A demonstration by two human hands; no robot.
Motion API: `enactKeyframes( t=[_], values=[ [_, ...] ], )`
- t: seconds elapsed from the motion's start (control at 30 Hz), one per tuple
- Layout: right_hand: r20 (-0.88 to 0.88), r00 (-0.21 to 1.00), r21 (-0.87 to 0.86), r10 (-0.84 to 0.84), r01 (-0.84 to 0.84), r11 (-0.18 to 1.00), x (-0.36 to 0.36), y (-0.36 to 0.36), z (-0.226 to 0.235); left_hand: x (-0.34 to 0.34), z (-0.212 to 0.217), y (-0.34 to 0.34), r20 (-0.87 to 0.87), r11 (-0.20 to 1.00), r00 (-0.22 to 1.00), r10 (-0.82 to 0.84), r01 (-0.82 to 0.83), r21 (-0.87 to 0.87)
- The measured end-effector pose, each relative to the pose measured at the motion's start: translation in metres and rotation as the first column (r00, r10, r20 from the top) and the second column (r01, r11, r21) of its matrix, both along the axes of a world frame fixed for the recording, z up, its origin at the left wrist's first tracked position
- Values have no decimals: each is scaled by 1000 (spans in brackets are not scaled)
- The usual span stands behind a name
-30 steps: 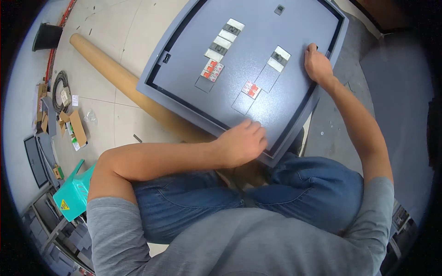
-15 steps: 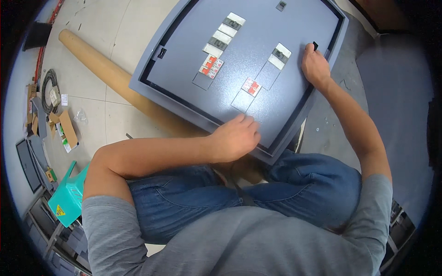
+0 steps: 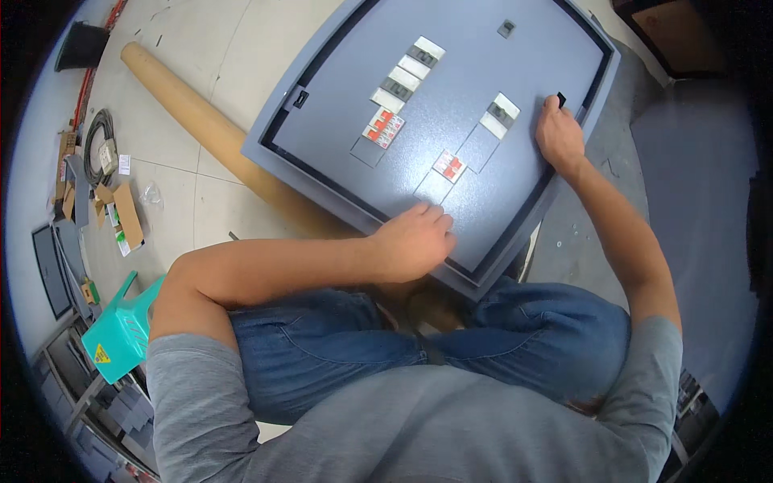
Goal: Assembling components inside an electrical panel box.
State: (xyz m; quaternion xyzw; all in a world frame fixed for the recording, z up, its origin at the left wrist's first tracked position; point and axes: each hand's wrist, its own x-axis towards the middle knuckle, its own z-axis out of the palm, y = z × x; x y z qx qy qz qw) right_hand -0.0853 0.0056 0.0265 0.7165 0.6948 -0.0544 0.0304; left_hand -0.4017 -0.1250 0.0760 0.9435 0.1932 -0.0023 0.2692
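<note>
A grey electrical panel box (image 3: 322, 189) lies tilted in front of my knees, its flat inner cover (image 3: 467, 48) facing up. White and grey circuit breakers (image 3: 409, 72) show through slots in that cover, along with a red-and-white breaker block (image 3: 382, 129) and a smaller one (image 3: 449, 166). At the cover's right edge my right hand (image 3: 561, 138) is closed, thumb and fingers pinching a small black latch (image 3: 561, 101). My left hand (image 3: 415, 241) rests at the near edge of the box with its fingers curled; whatever lies under them is hidden. A second black latch (image 3: 300, 98) sits at the cover's left edge.
A long brown cardboard tube (image 3: 181, 101) runs along the floor behind the box. At left are a coiled cable (image 3: 98, 145), an opened carton (image 3: 127, 213) and a turquoise plastic stool (image 3: 121, 338). Grey sheeting (image 3: 684, 201) stands at right.
The whole view has shifted a little, so the box and floor items sit slightly lower and further right. Both hands keep their places on the box.
</note>
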Motion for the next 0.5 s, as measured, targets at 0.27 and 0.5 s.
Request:
enactKeyframes(
  t=[0.27,0.5],
  values=[
    [10,996,90,91,-91,992,4,1,0,-4,0,2,39,999,998,39,-38,-39],
    [48,998,-71,-47,51,996,-5,10,29,-11,4,-3,48,999,998,41,-40,-13]
  ],
)
